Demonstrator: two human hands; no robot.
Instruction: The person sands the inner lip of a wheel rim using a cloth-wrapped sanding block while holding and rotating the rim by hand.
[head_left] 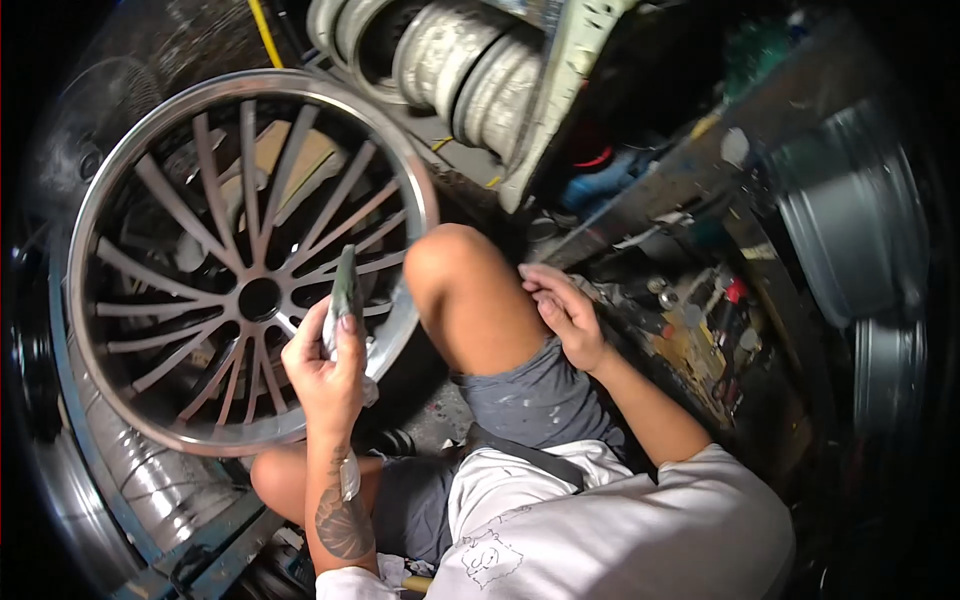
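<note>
Person seated low, one knee (450, 265) raised at centre of view. Left hand (325, 370) is closed around a folded grey-green piece, likely sandpaper (346, 285), held upright with a bit of white cloth or paper under the palm; exact material cannot be told. The sandpaper's upper end stands in front of the spokes of a large multi-spoke alloy wheel (200, 250), which sits upright to the left, polished lip facing the person. Whether the sandpaper touches the spokes cannot be told. Right hand (565, 315) rests beside the raised knee, fingers loosely curled, holding nothing visible. Far centre: a row of bare rims (450, 60) stacked side by side. Right: a cluttered shelf (700, 330) with small tins and bottles, and another rim (850, 230) further right.
</note>
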